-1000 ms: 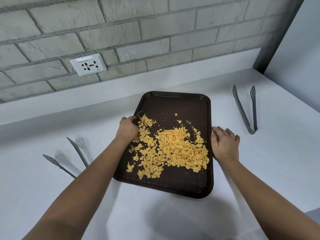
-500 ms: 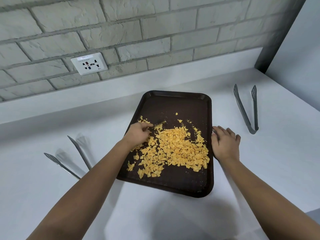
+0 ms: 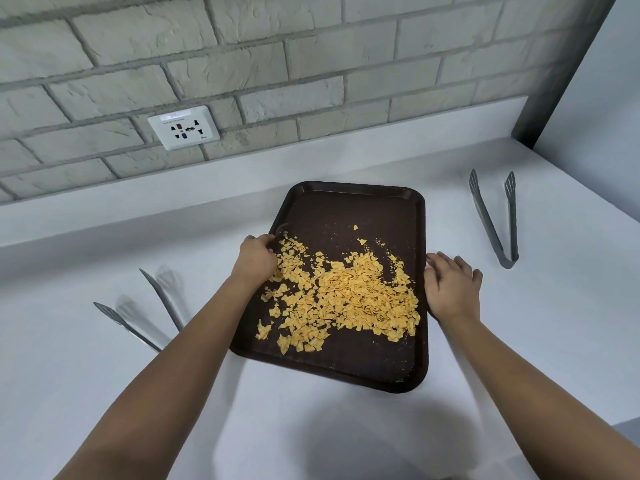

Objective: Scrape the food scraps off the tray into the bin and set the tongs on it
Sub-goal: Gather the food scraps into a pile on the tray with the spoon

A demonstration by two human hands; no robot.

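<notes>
A dark brown tray point(image 3: 349, 209) lies on the white counter, with a heap of yellow food scraps point(image 3: 349, 292) spread over its near half. My left hand point(image 3: 258, 258) is at the tray's left rim, fingers curled round a small dark utensil point(image 3: 282, 228) whose curved tip shows just above the scraps. My right hand point(image 3: 450, 285) rests with straight fingers against the tray's right rim. One pair of grey tongs point(image 3: 495, 223) lies on the counter to the right. A second pair of tongs point(image 3: 152, 313) lies to the left, partly hidden by my left forearm. No bin is in view.
A brick wall with a white socket point(image 3: 183, 128) rises behind a low white ledge point(image 3: 104, 216). A grey wall panel point(image 3: 595, 98) closes off the right side. The counter's front right corner point(image 3: 627, 427) ends near my right forearm.
My left hand swept right from the tray's left rim into the scraps, then drew back to the left rim. The right hand stayed on the right rim.
</notes>
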